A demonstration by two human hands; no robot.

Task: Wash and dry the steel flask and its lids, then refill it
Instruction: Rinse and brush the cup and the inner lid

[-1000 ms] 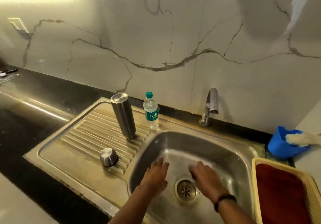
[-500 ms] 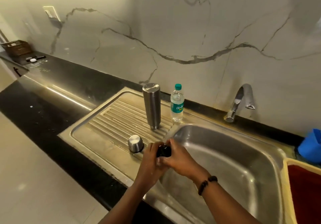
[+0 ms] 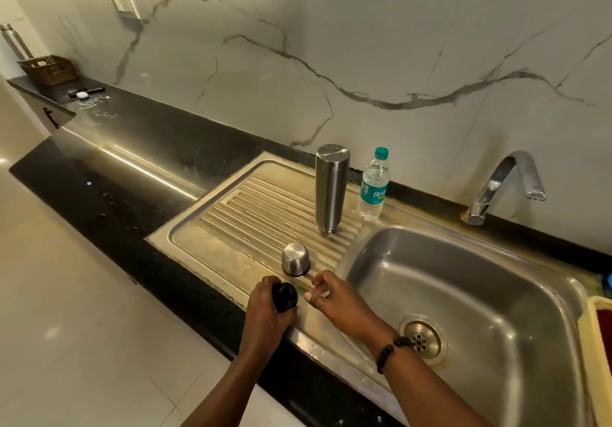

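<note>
The steel flask [image 3: 331,188] stands upside down on the ribbed drainboard [image 3: 245,214]. Its steel cup lid [image 3: 295,259] sits mouth-down on the board in front of it. My left hand [image 3: 265,310] grips the black inner lid [image 3: 284,297] over the drainboard's front edge, just below the cup lid. My right hand [image 3: 337,297] hovers beside it with loosely bent fingers and holds nothing. A plastic water bottle [image 3: 373,185] with a green cap stands right of the flask.
The sink basin [image 3: 496,294] with its drain [image 3: 420,340] lies to the right, the tap [image 3: 506,185] behind it. A yellow basket [image 3: 596,344] sits at the right edge. Black counter [image 3: 132,168] stretches left, with a woven basket [image 3: 49,69] at its far end.
My hands left the basin and came up to the drainboard with the black inner lid. My right hand has let go of it, leaving it in my left hand.
</note>
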